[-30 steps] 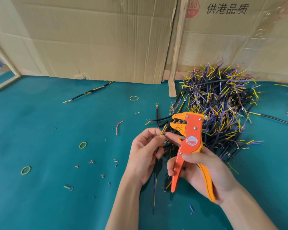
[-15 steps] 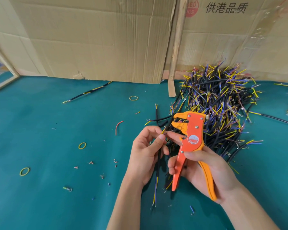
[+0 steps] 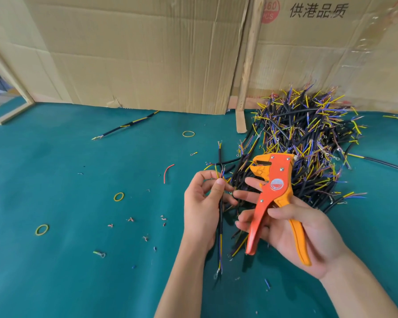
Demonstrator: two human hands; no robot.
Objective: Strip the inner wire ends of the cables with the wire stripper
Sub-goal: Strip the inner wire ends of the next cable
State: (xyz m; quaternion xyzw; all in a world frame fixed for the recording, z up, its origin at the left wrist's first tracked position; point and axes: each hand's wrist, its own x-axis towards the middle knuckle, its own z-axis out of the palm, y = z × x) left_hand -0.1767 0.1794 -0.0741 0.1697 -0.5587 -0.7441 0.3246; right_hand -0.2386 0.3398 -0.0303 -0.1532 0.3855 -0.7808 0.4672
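Note:
My left hand (image 3: 201, 205) pinches a black cable (image 3: 220, 223) between thumb and fingers. The cable hangs down past my wrist, and its yellow and blue inner wires stick up above my thumb. My right hand (image 3: 294, 235) holds the orange wire stripper (image 3: 272, 191) by its handles, jaws up and pointing left, a short way right of the wire ends. The index and middle fingers of that hand reach out toward the left hand. Behind both hands lies a big pile of black cables (image 3: 308, 143) with yellow and blue ends.
Everything sits on a teal table (image 3: 67, 180). Cardboard sheets (image 3: 136, 53) and a wooden strip (image 3: 247, 65) stand along the back. Yellow rubber bands (image 3: 118, 196), a red wire scrap (image 3: 168, 172), a lone cable (image 3: 124, 126) and small insulation bits are scattered at left.
My left hand has raised the cable so its inner wire ends now stand above the thumb. The stripper has stayed almost in place, and my right fingers have stretched toward the left hand.

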